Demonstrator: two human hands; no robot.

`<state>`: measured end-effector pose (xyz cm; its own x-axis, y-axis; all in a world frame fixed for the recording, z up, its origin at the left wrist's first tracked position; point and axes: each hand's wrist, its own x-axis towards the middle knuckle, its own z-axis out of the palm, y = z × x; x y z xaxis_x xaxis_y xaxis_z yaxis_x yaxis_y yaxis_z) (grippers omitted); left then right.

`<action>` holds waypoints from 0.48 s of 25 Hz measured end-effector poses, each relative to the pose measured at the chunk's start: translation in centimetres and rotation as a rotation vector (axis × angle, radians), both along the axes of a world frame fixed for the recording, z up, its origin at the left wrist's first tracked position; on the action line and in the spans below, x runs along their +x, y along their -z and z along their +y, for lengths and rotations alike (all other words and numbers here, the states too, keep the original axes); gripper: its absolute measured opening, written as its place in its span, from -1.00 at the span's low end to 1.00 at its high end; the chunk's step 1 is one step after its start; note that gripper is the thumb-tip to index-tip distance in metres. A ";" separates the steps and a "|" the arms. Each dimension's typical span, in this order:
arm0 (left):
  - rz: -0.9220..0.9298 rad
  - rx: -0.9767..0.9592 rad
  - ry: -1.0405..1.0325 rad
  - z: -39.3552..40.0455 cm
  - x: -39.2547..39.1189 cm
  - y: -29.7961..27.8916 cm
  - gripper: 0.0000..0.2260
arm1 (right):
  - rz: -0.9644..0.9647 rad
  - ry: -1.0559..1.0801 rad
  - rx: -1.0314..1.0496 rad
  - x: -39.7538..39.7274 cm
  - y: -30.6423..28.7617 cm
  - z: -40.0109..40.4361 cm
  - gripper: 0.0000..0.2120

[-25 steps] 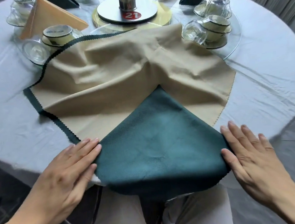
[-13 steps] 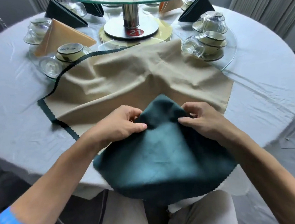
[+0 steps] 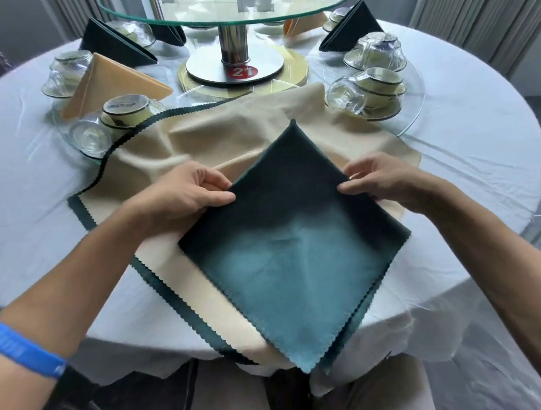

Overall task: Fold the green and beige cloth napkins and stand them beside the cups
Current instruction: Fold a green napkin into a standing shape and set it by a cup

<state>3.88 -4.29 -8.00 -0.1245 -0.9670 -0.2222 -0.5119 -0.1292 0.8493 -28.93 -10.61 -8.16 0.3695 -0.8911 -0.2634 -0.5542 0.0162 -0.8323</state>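
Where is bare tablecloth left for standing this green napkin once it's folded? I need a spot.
Bare tablecloth lies left of the beige napkin, below the cups, and also on the right below the glass tray. Around the turntable base it is crowded with cups and folded napkins.

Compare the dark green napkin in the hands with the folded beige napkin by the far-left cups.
The dark green napkin lies flat as a diamond, pinched by the left hand and right hand; the folded beige napkin stands as a triangle, untouched. Green sits nearest; beige sits farther left. Both are cloth.
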 end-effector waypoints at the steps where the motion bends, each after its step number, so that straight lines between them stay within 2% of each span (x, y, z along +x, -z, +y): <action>1: 0.006 -0.025 -0.017 0.0 0.0 0.2 -0.88 | -0.025 0.002 0.014 0.0 0.0 0.1 -0.93; 5: 0.007 -0.060 -0.008 0.4 -0.4 0.3 -0.85 | -0.036 -0.013 0.007 0.3 0.0 0.3 -0.86; 8: 0.055 -0.059 -0.015 1.0 -0.4 -0.1 -0.83 | -0.163 -0.016 0.013 0.2 -0.2 1.1 -0.79; 12: 0.117 -0.145 -0.014 2.5 -0.5 -0.3 -0.87 | -0.335 -0.016 -0.111 -0.4 -0.8 4.3 -0.76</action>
